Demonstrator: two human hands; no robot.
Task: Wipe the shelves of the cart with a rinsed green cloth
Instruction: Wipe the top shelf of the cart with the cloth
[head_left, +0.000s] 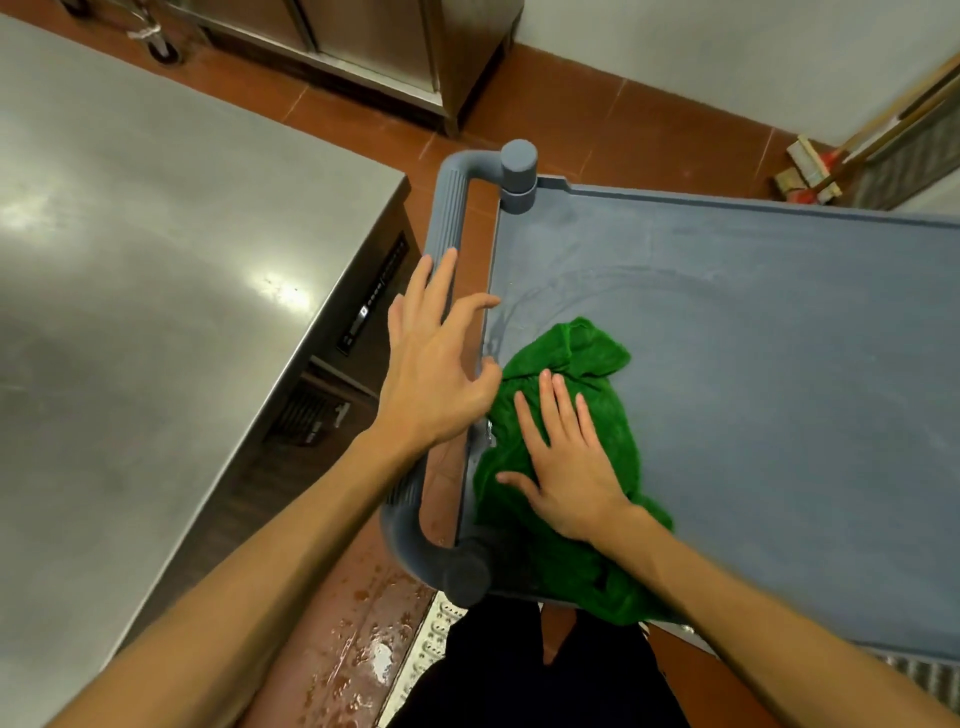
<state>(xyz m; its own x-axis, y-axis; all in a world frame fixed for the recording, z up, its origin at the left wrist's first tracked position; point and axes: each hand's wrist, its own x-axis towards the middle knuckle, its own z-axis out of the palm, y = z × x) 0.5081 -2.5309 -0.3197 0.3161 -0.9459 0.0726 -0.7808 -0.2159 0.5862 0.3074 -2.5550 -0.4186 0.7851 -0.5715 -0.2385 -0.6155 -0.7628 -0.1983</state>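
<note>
The grey plastic cart's top shelf (753, 338) fills the right half of the view, with faint wet streaks near its left edge. A crumpled green cloth (566, 353) lies on the shelf's near left corner and hangs a little over the near edge. My right hand (563, 462) presses flat on the cloth, fingers straight. My left hand (434, 364) hovers with spread fingers above the gap between the cart's ribbed handle (449, 218) and the shelf rim, holding nothing.
A stainless steel table (156, 291) stands close on the left, leaving a narrow strip of red tile floor. The floor near my legs is wet (363, 649). Steel cabinets (363, 47) stand at the back, and brooms (810, 171) lean on the far right wall.
</note>
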